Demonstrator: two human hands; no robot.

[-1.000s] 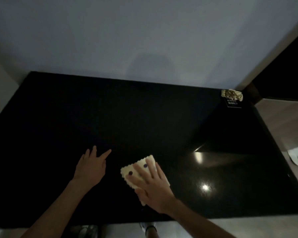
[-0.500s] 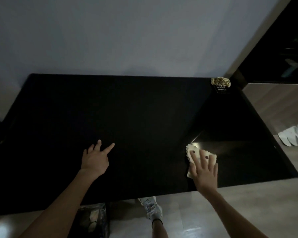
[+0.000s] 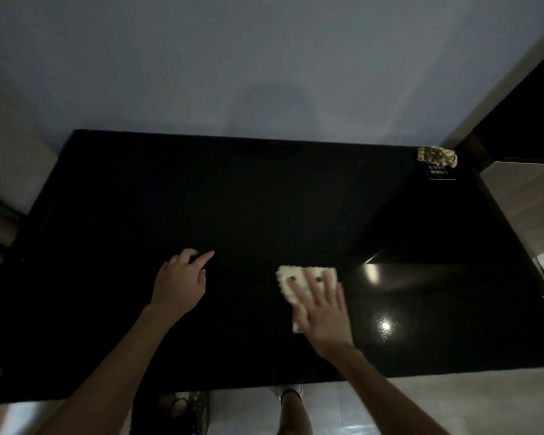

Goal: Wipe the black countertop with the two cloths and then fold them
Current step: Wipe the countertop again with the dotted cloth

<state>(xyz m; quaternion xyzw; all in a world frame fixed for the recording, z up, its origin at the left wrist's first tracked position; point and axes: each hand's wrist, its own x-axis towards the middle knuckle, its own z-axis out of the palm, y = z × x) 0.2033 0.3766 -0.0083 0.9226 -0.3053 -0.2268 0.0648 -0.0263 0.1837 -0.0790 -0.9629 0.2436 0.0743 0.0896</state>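
- Right hand [image 3: 322, 312] is pressed flat, fingers spread, on a cream cloth with dark dots [image 3: 299, 282], near the front of the black bench [image 3: 264, 199]. Grip released, nothing pinched.
- Left hand [image 3: 179, 282] rests on the bench beside it, loose, index finger out, holding nothing.
- Second, patterned cloth [image 3: 437, 157] sits bunched in the far right corner.

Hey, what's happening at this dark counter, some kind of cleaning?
Yes. A person is wiping a black countertop. Their right hand is spread flat on a pale cloth with dark dots, pressing it against the surface near the front edge. The left hand rests on the bare counter with nothing visible under it, one finger pointing forward. A second, patterned cloth sits bunched at the far right corner, untouched, beside a small black card. No folding has started yet.
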